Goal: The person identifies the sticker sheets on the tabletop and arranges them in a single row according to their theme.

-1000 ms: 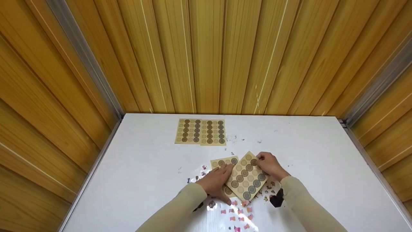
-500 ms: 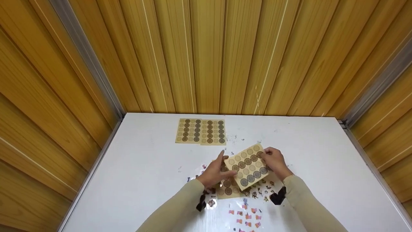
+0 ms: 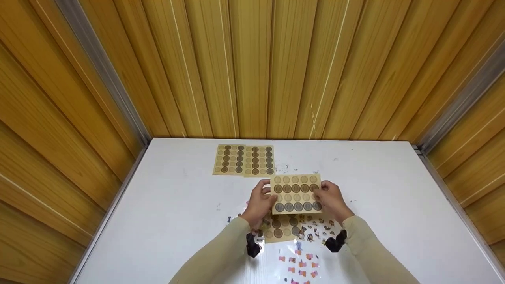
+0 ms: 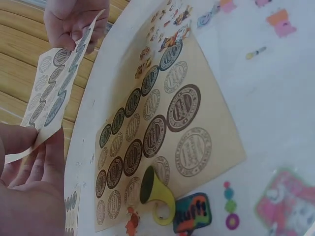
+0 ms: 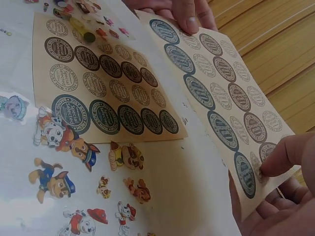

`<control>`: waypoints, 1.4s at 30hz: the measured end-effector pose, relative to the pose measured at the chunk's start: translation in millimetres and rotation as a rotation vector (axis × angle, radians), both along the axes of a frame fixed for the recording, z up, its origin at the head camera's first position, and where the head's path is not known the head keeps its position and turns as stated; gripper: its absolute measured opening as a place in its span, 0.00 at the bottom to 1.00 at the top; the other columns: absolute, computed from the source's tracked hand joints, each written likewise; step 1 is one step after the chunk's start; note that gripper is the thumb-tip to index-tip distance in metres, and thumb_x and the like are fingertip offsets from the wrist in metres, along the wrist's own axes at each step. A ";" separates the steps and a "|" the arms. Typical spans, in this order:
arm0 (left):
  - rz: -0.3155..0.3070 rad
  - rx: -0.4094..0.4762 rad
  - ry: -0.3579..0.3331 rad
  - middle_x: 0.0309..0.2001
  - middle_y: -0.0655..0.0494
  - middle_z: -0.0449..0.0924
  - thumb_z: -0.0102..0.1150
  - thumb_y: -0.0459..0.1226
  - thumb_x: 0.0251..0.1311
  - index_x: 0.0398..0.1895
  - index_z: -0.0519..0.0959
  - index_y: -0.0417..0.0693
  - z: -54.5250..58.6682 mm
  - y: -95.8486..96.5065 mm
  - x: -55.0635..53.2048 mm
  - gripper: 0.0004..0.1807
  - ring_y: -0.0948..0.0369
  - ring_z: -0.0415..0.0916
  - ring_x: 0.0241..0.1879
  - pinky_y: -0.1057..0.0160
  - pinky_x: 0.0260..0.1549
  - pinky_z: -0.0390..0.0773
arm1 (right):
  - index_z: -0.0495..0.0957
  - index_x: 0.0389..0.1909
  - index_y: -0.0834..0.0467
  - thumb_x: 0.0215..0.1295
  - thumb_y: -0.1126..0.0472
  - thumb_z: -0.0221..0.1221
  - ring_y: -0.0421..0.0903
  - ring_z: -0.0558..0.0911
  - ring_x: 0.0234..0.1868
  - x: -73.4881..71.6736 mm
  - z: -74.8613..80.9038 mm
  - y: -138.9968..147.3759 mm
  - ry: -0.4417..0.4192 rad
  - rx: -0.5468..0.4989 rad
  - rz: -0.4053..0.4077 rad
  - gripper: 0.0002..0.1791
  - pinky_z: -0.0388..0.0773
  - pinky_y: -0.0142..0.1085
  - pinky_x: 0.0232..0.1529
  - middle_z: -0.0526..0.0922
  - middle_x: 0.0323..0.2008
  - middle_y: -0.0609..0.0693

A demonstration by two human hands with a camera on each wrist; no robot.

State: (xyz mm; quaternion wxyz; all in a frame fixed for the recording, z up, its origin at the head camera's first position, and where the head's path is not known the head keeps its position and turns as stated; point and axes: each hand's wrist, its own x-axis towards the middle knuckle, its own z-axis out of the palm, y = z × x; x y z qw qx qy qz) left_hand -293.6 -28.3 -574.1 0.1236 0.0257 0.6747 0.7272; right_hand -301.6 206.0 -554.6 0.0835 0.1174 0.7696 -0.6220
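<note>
A kraft-brown sticker sheet with rows of round seal stickers is held up off the table between both hands. My left hand pinches its left edge, thumb on the printed face and fingers behind. On the opposite edge my right hand pinches it the same way. Below lies a second brown sticker sheet, flat on the table, partly hidden in the head view by the raised one. Clear sheets of cartoon stickers, with puppy figures and pink figures, lie around and under it.
Two more brown sheets, a left one and a right one, lie side by side at the back of the white table. Yellow wood-look panels wall the back and sides. Black straps sit at both wrists.
The upper sheet has been lifted from the lower one and turned from diagonal to level. My left hand has gone from lying flat on the sheets to pinching the raised sheet's left edge.
</note>
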 end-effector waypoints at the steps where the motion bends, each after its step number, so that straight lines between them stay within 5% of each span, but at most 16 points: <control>1: 0.001 -0.018 0.013 0.48 0.48 0.81 0.53 0.26 0.63 0.62 0.66 0.50 1.2 -0.8 -1.2 0.25 0.58 0.83 0.41 0.60 0.37 0.84 | 0.68 0.44 0.66 0.65 0.67 0.51 0.41 0.72 0.30 0.6 0.1 -0.4 0.004 0.014 0.016 0.09 0.71 0.31 0.28 0.73 0.30 0.48; 9: -0.023 -0.209 0.140 0.45 0.46 0.82 0.46 0.22 0.63 0.61 0.68 0.48 3.9 -9.5 -8.1 0.24 0.58 0.83 0.39 0.62 0.38 0.83 | 0.65 0.60 0.62 0.64 0.59 0.61 0.42 0.79 0.40 -2.1 1.6 6.4 0.106 0.083 0.137 0.26 0.77 0.32 0.42 0.77 0.50 0.58; 17: -0.094 -0.375 0.193 0.37 0.51 0.82 0.47 0.25 0.65 0.60 0.71 0.55 13.0 -13.3 -10.3 0.24 0.63 0.79 0.31 0.67 0.29 0.78 | 0.74 0.56 0.65 0.64 0.61 0.61 0.42 0.80 0.42 -1.6 7.6 4.9 0.134 0.081 0.406 0.21 0.79 0.31 0.40 0.79 0.48 0.60; 22: -0.131 -0.422 0.203 0.36 0.54 0.80 0.47 0.27 0.65 0.60 0.72 0.59 15.5 -13.3 -12.7 0.24 0.64 0.77 0.30 0.68 0.28 0.77 | 0.77 0.53 0.62 0.62 0.64 0.60 0.43 0.80 0.40 0.2 4.1 1.6 0.105 0.124 0.486 0.18 0.79 0.31 0.40 0.80 0.48 0.60; 27: -0.087 -0.340 0.170 0.40 0.50 0.81 0.50 0.30 0.64 0.63 0.69 0.53 15.2 -11.0 -12.1 0.24 0.60 0.81 0.33 0.63 0.32 0.82 | 0.78 0.50 0.65 0.62 0.69 0.58 0.42 0.81 0.37 0.4 -2.1 1.9 0.115 0.095 0.445 0.15 0.80 0.31 0.36 0.81 0.45 0.59; 36: 0.111 -0.128 0.006 0.59 0.46 0.71 0.56 0.37 0.65 0.69 0.57 0.50 11.4 -5.1 -11.1 0.31 0.53 0.76 0.51 0.48 0.51 0.80 | 0.76 0.50 0.65 0.61 0.69 0.56 0.43 0.82 0.36 0.6 -7.3 3.6 0.093 0.035 0.273 0.16 0.79 0.31 0.36 0.82 0.43 0.57; 42: 0.096 -0.077 -0.066 0.59 0.47 0.71 0.55 0.38 0.66 0.70 0.55 0.50 9.6 -1.2 -9.7 0.32 0.56 0.77 0.48 0.50 0.44 0.80 | 0.73 0.53 0.66 0.63 0.70 0.54 0.43 0.82 0.36 -0.8 -7.7 0.2 0.093 -0.048 0.160 0.16 0.80 0.31 0.37 0.81 0.46 0.57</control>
